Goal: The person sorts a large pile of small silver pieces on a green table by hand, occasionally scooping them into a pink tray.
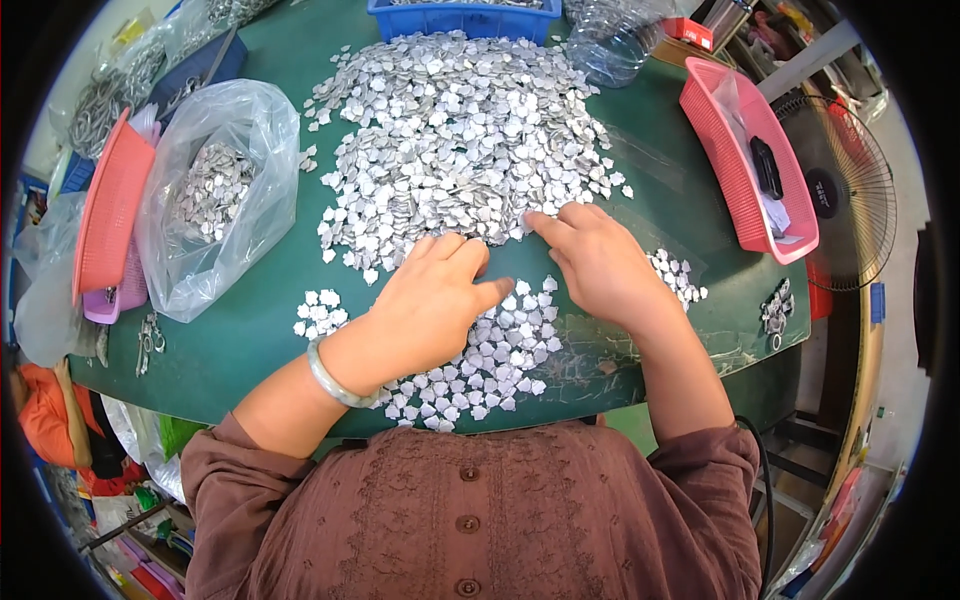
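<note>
A large heap of small flat silver metal pieces [450,130], shaped like little leaves or flowers, covers the middle of the green table. My left hand [425,305], a pale bangle [340,378] on its wrist, rests at the heap's near edge with fingers bent and thumb held apart. Its fingertips are partly hidden. My right hand [605,262] reaches to the same edge, index finger stretched onto the pieces, the other fingers curled. Between my arms, nearer me, lies a loose spread of the same pieces [480,370]. Smaller groups lie beside my left wrist [320,314] and right wrist [682,280].
On the left stand a clear plastic bag [270,180] of silver pieces and tilted pink baskets [112,200]. A blue bin [465,22] is at the back. To the right are a pink basket [720,160], a fan [850,190] and metal keychain parts [776,312]. Another person [50,410] shows at lower left.
</note>
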Demonstrator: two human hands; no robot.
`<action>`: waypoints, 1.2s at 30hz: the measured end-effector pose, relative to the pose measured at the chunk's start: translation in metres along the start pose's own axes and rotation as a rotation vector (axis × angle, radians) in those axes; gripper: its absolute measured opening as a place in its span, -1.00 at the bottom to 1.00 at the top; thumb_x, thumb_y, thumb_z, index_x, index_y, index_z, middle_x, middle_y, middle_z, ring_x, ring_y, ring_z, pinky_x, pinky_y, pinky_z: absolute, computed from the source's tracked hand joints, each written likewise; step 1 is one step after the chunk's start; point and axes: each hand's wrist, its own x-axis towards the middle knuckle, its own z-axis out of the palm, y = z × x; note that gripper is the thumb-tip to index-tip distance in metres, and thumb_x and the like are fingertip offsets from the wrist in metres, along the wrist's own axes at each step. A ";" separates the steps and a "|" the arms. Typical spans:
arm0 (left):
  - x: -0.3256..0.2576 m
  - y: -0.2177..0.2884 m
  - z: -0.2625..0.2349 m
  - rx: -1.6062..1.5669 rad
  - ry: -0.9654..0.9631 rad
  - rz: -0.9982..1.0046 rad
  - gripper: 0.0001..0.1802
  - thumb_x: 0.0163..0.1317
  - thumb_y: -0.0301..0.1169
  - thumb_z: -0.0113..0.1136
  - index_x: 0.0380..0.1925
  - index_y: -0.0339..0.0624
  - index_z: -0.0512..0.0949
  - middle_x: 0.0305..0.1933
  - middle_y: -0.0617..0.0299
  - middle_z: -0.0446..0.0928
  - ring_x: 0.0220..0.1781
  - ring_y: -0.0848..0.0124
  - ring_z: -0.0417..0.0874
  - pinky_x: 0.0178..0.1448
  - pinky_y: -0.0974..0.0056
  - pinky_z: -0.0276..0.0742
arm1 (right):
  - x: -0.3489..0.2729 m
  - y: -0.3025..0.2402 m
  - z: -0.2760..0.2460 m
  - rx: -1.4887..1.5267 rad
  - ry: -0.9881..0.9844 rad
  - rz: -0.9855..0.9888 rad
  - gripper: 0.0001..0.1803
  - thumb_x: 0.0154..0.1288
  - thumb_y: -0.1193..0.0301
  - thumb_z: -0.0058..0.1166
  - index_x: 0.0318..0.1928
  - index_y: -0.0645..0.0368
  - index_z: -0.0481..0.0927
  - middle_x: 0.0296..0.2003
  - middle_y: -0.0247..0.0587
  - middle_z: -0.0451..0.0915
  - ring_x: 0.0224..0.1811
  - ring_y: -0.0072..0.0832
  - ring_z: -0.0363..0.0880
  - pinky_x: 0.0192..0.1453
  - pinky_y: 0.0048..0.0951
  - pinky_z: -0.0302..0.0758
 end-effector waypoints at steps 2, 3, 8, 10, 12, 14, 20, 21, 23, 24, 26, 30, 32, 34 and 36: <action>-0.001 -0.001 -0.001 -0.009 -0.027 0.022 -0.56 -0.05 -0.62 0.14 -0.12 -0.05 0.69 -0.19 0.18 0.44 -0.10 0.20 0.44 0.02 0.19 0.36 | -0.001 0.001 0.001 -0.122 -0.032 0.060 -0.53 0.05 0.63 0.02 0.03 0.09 0.65 -0.31 -0.12 0.52 -0.15 -0.16 0.52 -0.03 -0.23 0.48; -0.003 -0.002 -0.001 -0.047 -0.029 0.017 -0.54 -0.05 -0.62 0.14 -0.10 -0.04 0.69 -0.20 0.18 0.44 -0.11 0.20 0.44 0.01 0.19 0.36 | -0.001 0.001 -0.001 -0.121 -0.033 0.055 -0.53 0.05 0.63 0.02 0.03 0.09 0.65 -0.31 -0.12 0.52 -0.15 -0.16 0.52 -0.03 -0.23 0.48; 0.000 -0.009 -0.004 0.055 0.036 -0.050 -0.46 -0.07 -0.62 0.14 0.00 -0.01 0.65 -0.21 0.20 0.42 -0.11 0.20 0.44 0.03 0.18 0.35 | 0.003 0.000 -0.008 -0.058 -0.082 0.064 -0.48 0.06 0.61 0.01 0.07 0.02 0.65 -0.29 -0.12 0.52 -0.11 -0.15 0.51 -0.01 -0.23 0.48; 0.002 -0.012 -0.002 0.216 0.080 -0.118 -0.40 -0.09 -0.62 0.15 0.06 0.02 0.61 -0.22 0.21 0.42 -0.10 0.22 0.43 0.06 0.17 0.32 | 0.003 -0.001 0.000 -0.073 -0.095 0.068 -0.49 0.06 0.62 0.01 0.06 0.00 0.66 -0.29 -0.12 0.51 -0.12 -0.15 0.51 -0.01 -0.23 0.48; 0.000 -0.013 -0.004 0.231 0.074 -0.114 -0.39 -0.09 -0.60 0.17 0.07 0.04 0.61 -0.23 0.23 0.41 -0.10 0.23 0.42 0.05 0.19 0.29 | 0.002 0.001 0.002 -0.085 -0.110 0.069 -0.49 0.07 0.62 0.01 0.05 -0.02 0.67 -0.30 -0.12 0.51 -0.12 -0.15 0.51 -0.02 -0.23 0.48; -0.001 -0.014 -0.007 0.256 0.079 -0.109 -0.41 -0.06 -0.57 0.16 0.07 0.05 0.61 -0.24 0.24 0.40 -0.12 0.25 0.42 -0.01 0.21 0.28 | 0.002 0.005 -0.004 -0.059 -0.143 0.034 -0.48 0.06 0.63 0.00 0.05 -0.03 0.67 -0.28 -0.10 0.50 -0.13 -0.15 0.51 -0.02 -0.23 0.48; -0.001 -0.021 -0.006 0.321 0.097 -0.150 -0.45 0.01 -0.56 0.10 0.08 0.04 0.61 -0.26 0.24 0.41 -0.13 0.27 0.43 -0.03 0.20 0.26 | 0.011 -0.004 0.006 -0.009 -0.100 0.015 -0.49 0.04 0.63 0.02 0.02 -0.06 0.69 -0.27 -0.12 0.48 -0.13 -0.16 0.50 -0.01 -0.24 0.47; -0.001 -0.022 -0.005 0.322 0.096 -0.152 -0.45 0.01 -0.56 0.10 0.08 0.04 0.61 -0.26 0.24 0.41 -0.13 0.27 0.43 -0.03 0.20 0.26 | 0.010 -0.003 0.007 -0.008 -0.100 0.013 -0.49 0.04 0.63 0.02 0.02 -0.06 0.69 -0.27 -0.12 0.48 -0.13 -0.16 0.50 -0.01 -0.24 0.47; 0.000 -0.023 -0.006 0.348 0.113 -0.167 -0.45 0.02 -0.57 0.08 0.09 0.03 0.61 -0.26 0.23 0.41 -0.14 0.26 0.43 -0.03 0.20 0.26 | 0.009 -0.002 0.007 -0.034 -0.098 -0.020 -0.49 0.04 0.63 0.02 0.01 -0.06 0.69 -0.28 -0.14 0.47 -0.13 -0.17 0.49 -0.01 -0.24 0.47; 0.000 -0.025 -0.005 0.349 0.113 -0.169 -0.45 0.02 -0.57 0.08 0.09 0.03 0.61 -0.26 0.23 0.41 -0.14 0.26 0.43 -0.03 0.20 0.26 | 0.009 -0.001 0.005 -0.033 -0.099 -0.022 -0.49 0.04 0.63 0.02 0.01 -0.06 0.69 -0.28 -0.14 0.47 -0.13 -0.17 0.49 -0.01 -0.24 0.47; 0.001 -0.027 -0.005 0.356 0.120 -0.201 -0.44 0.02 -0.59 0.08 0.09 0.01 0.60 -0.26 0.22 0.41 -0.14 0.26 0.43 -0.04 0.20 0.26 | 0.008 0.000 0.001 0.012 -0.055 0.033 -0.53 0.03 0.64 0.02 -0.04 -0.02 0.71 -0.29 -0.15 0.48 -0.14 -0.17 0.49 -0.02 -0.24 0.47; 0.001 -0.027 -0.005 0.353 0.121 -0.203 -0.45 0.01 -0.60 0.08 0.07 -0.03 0.61 -0.26 0.22 0.42 -0.13 0.24 0.43 -0.03 0.19 0.27 | -0.001 0.005 -0.005 0.014 0.038 0.040 -0.60 0.03 0.63 0.02 -0.11 0.06 0.72 -0.31 -0.16 0.48 -0.15 -0.16 0.50 -0.03 -0.24 0.48; -0.005 -0.026 -0.007 0.316 0.164 -0.184 -0.48 0.01 -0.62 0.07 0.04 -0.07 0.62 -0.24 0.21 0.43 -0.11 0.23 0.44 0.02 0.17 0.28 | -0.012 0.005 -0.009 0.035 0.026 -0.013 -0.62 0.03 0.70 0.04 -0.16 0.11 0.72 -0.39 -0.16 0.46 -0.24 -0.17 0.49 -0.15 -0.24 0.46; -0.006 -0.021 -0.011 0.254 0.138 -0.178 -0.49 0.01 -0.62 0.08 0.02 -0.09 0.62 -0.22 0.20 0.44 -0.09 0.21 0.44 0.05 0.16 0.29 | -0.023 0.008 -0.012 0.019 -0.026 -0.015 -0.62 0.02 0.70 0.04 -0.15 0.12 0.72 -0.38 -0.16 0.47 -0.23 -0.17 0.49 -0.14 -0.24 0.46; -0.008 -0.015 -0.011 0.197 0.117 -0.176 -0.51 0.00 -0.62 0.08 0.00 -0.10 0.63 -0.20 0.19 0.46 -0.07 0.20 0.45 0.08 0.14 0.29 | -0.032 0.004 -0.013 0.001 -0.076 -0.024 -0.62 0.01 0.70 0.05 -0.15 0.13 0.72 -0.36 -0.16 0.47 -0.22 -0.16 0.49 -0.13 -0.25 0.46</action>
